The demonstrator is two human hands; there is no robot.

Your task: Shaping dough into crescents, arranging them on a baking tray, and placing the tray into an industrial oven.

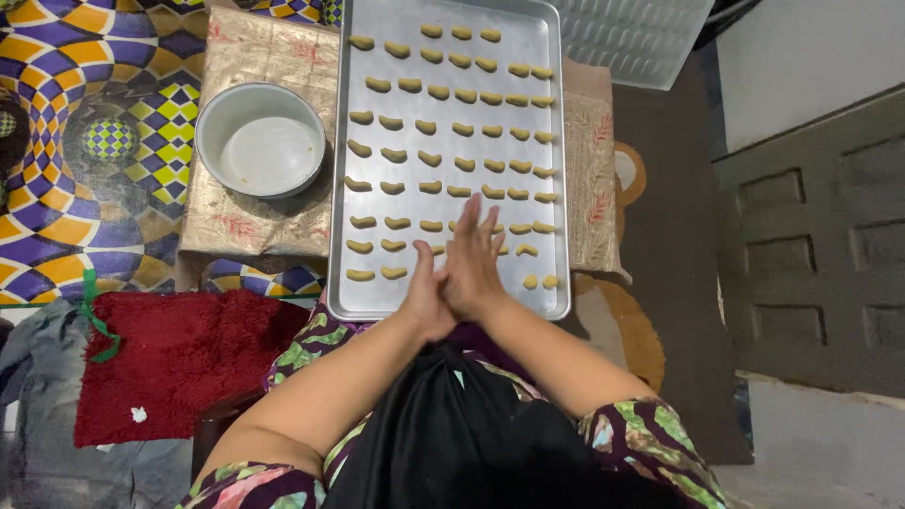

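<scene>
A long metal baking tray lies in front of me, covered with several rows of small curved yellow dough pieces. My left hand and my right hand are pressed palm to palm above the near end of the tray, fingers stretched out flat. Whether a piece of dough lies between the palms is hidden. The hands cover part of the nearest rows.
A round white bowl stands left of the tray on a beige patterned cloth. A red mat lies at near left, a colourful patterned floor covering beyond it. A grey panelled door is at right.
</scene>
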